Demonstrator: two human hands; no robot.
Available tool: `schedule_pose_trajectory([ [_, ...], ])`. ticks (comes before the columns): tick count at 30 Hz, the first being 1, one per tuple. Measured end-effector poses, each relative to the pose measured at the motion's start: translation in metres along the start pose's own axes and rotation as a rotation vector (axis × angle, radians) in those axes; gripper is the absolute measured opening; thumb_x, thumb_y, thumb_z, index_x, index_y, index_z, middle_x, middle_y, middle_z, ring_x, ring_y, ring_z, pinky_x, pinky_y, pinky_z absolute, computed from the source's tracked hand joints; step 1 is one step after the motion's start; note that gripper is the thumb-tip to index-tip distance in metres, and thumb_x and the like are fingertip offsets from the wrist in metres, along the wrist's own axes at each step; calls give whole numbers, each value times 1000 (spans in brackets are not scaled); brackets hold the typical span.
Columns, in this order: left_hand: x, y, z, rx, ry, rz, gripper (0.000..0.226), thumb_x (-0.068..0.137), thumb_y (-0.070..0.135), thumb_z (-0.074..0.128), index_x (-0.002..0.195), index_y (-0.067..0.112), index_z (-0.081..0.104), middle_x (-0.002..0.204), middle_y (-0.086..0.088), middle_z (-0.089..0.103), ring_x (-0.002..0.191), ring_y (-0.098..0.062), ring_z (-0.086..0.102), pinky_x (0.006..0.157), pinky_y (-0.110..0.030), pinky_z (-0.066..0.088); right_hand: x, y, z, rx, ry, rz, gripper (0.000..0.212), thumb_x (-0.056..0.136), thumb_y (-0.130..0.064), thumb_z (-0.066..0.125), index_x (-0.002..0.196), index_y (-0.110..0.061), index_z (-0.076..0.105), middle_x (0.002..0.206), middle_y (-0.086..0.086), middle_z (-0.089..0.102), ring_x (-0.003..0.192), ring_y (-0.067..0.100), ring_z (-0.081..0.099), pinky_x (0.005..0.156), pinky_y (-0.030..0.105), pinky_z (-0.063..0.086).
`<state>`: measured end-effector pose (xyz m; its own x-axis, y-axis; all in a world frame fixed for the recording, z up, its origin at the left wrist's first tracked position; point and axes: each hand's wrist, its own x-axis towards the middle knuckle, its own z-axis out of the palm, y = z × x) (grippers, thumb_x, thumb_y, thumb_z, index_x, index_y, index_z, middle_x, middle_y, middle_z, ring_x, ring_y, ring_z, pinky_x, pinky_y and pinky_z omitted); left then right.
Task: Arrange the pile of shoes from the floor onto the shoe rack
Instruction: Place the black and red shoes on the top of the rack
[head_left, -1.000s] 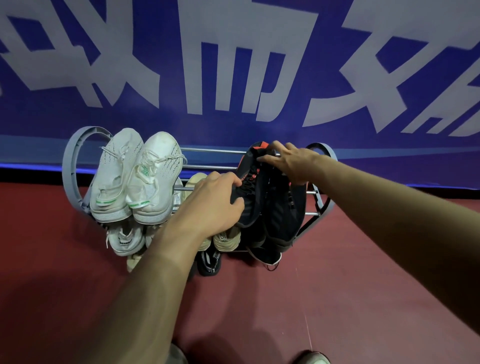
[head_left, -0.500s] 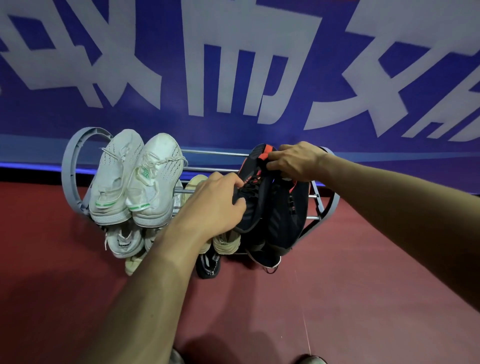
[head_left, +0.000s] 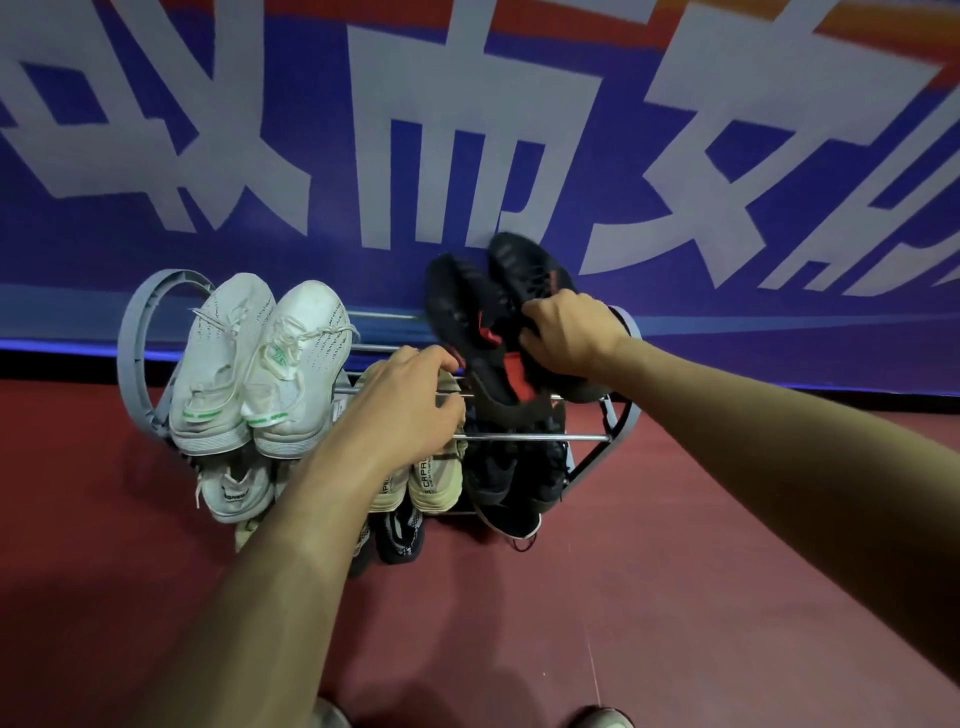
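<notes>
Head view: shoe rack w/ grey hoop ends stands on red floor vs blue banner wall. Top tier, L side: white sneaker pair, toes up. R hand grips one black shoe at its collar; second black shoe sits just beside, toe up. L hand has fingers curled at that shoe's heel, prob. pinching it, contact partly hidden. Beige pair on lower tier, more dark shoes under R side.

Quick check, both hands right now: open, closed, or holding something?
Left hand: curled, gripping the heel of the left black shoe.
Right hand: curled, gripping the right black shoe.
</notes>
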<state>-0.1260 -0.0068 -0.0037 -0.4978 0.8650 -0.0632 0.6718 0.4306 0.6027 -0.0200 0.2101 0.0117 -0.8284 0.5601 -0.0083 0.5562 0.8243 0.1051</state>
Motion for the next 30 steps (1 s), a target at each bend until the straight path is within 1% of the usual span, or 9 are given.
schedule_pose_trajectory([
  [4,0,-4,0,5,-17,-2,41,93,35,57,133,29,53,135,0,52,129,-23,48,108,-43,42,-1,-8,14,223,-3,255,31,97,-30,49,102,-3,64,101,23,67,90,42,66,68,35,46],
  [8,2,-9,3,21,-27,-1,40,93,34,57,133,30,54,133,0,52,128,-23,47,106,-41,43,-5,-7,42,407,-127,411,34,96,-31,49,89,-2,65,66,14,71,52,26,70,55,36,61],
  [9,2,-10,3,23,-30,-1,40,93,34,57,132,30,54,132,0,52,127,-23,47,105,-41,43,-6,-7,49,416,-145,429,35,94,-32,50,87,-1,65,65,14,70,51,27,70,53,36,61],
  [15,5,-15,5,64,-56,-4,39,93,35,58,131,29,54,129,-1,52,125,-24,47,105,-41,42,-19,-7,68,274,-55,387,36,96,-39,50,102,-5,60,102,23,67,89,42,65,66,36,42],
  [21,5,-14,9,89,-91,-9,40,93,36,57,132,28,55,128,-3,53,126,-26,48,106,-44,42,-94,-29,66,279,252,197,19,95,-38,49,98,-18,47,94,4,62,74,36,62,57,36,39],
  [24,2,-12,15,104,-109,8,40,93,34,58,132,25,54,128,-4,54,125,-27,50,106,-45,43,-132,-42,88,182,17,116,21,92,-42,46,97,-24,52,94,2,68,82,37,66,62,39,50],
  [26,-1,-10,20,120,-135,15,40,92,31,58,131,23,55,128,-6,56,124,-27,51,106,-45,42,-140,-43,108,166,-198,138,30,90,-40,46,116,-25,51,110,5,64,93,38,66,68,40,50],
  [28,-4,-12,25,136,-160,20,41,90,32,59,130,22,56,126,-6,57,123,-28,53,104,-46,44,-138,-40,126,162,-394,205,55,90,-35,48,143,-30,34,132,10,50,103,39,64,71,42,45],
  [30,-5,-14,27,150,-176,28,40,91,33,60,129,22,57,125,-5,59,120,-26,55,102,-45,46,-130,-36,140,154,-497,239,77,91,-31,51,155,-38,9,151,17,27,109,40,63,77,44,47],
])
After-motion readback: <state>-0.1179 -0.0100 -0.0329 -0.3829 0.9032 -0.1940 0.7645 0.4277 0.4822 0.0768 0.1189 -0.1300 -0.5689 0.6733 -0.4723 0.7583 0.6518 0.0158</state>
